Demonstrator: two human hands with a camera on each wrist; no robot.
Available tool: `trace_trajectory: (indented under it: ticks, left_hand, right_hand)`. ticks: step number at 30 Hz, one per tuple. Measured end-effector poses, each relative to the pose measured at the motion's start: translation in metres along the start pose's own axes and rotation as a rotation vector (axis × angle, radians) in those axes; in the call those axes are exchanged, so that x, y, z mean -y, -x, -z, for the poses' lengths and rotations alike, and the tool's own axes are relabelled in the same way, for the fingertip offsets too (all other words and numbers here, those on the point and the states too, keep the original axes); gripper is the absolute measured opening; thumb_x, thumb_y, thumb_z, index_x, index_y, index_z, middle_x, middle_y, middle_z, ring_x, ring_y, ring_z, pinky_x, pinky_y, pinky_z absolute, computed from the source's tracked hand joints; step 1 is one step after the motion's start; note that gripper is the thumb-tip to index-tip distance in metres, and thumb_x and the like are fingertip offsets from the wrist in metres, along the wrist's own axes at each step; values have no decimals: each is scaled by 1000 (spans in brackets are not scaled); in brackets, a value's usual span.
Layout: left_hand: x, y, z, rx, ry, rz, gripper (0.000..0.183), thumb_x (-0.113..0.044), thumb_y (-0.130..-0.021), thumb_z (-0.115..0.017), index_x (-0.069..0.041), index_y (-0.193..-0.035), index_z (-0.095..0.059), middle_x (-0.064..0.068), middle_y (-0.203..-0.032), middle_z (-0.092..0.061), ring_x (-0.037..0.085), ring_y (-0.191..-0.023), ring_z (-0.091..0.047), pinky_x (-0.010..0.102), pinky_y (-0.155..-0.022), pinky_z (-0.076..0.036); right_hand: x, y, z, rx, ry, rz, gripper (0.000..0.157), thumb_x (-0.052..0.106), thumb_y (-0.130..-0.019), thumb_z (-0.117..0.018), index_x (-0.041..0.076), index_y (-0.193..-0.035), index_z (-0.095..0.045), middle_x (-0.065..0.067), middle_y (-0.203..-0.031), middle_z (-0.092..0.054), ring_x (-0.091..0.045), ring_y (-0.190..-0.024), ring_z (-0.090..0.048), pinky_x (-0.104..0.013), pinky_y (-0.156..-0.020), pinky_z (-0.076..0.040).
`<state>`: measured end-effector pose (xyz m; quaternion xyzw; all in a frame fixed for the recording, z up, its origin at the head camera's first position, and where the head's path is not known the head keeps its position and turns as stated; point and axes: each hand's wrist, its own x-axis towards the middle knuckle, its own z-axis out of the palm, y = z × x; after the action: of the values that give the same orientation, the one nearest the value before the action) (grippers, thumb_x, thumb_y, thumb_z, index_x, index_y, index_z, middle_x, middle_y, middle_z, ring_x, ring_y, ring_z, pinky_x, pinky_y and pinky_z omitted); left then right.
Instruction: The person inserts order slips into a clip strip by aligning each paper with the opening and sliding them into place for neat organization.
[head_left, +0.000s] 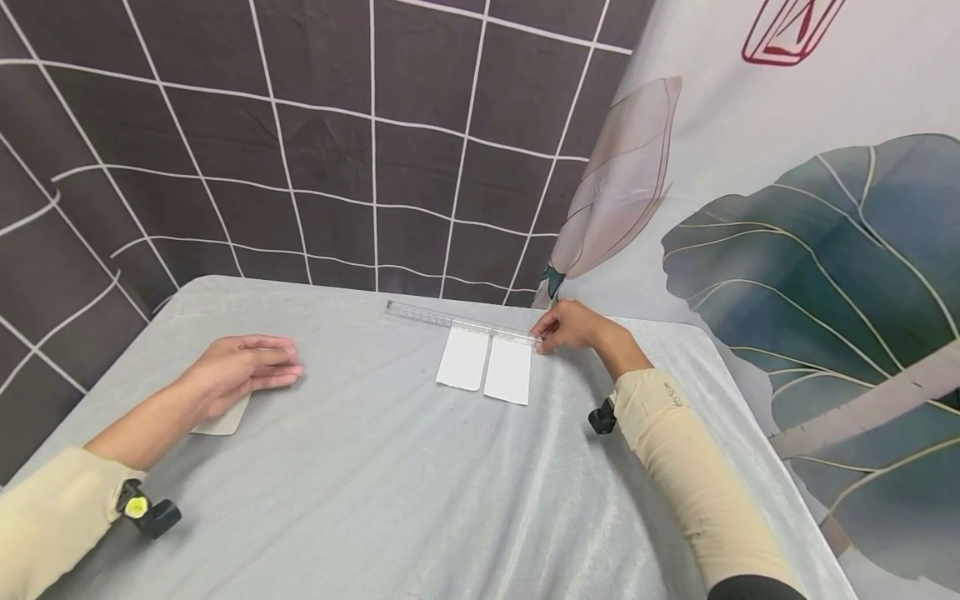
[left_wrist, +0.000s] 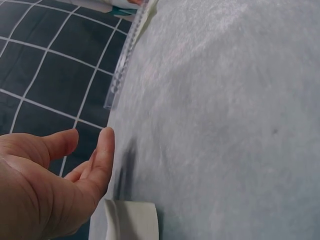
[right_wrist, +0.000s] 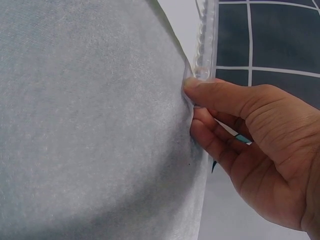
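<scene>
A clear plastic strip (head_left: 427,315) with a row of small ridges lies along the table's back edge. My right hand (head_left: 572,325) is at its right end; in the right wrist view the thumb (right_wrist: 215,95) and curled fingers pinch that end. Two white cards (head_left: 461,360) lie side by side, their far edges under the strip. In the right wrist view one white card (right_wrist: 182,22) shows beside the ridges. My left hand (head_left: 243,371) holds nothing, its fingers loosely extended above the table's left side. A pale, round-cornered flat piece (left_wrist: 135,220) lies beneath it, partly hidden in the head view.
A grey cloth (head_left: 360,483) with soft folds covers the table. Behind stands a dark curtain (head_left: 322,158) with white grid lines; a pale curtain (head_left: 720,108) with leaf prints hangs at the right. Small black mounts (head_left: 602,417) sit at both sleeve cuffs.
</scene>
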<state>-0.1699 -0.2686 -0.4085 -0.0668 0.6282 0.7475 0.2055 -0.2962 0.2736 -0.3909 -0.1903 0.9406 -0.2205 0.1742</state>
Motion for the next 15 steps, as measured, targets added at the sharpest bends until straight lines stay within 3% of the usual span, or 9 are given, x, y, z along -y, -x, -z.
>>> trace_trajectory:
  ticks: [6,15]
  left_hand:
    - [-3,4,9,-2,25,5,23,4,-111,-65,-15,-108,-77,-1,-105,-82,15,-95,-86,29,-92,-71]
    - [-4,7,16,-11,29,2,28,6,-112,-61,-17,-104,-77,-1,-102,-83,14,-93,-85,28,-90,-71]
  right_hand:
    - [0,0,0,-2,-3,0,27,6,-91,-91,0,-116,-86,-10,-102,-84,-12,-90,-68,-21,-79,-54]
    - [-1,0,0,3,2,-13,28,6,-91,-92,0,-118,-86,-10,-103,-84,-13,-91,-68,-22,-79,-54]
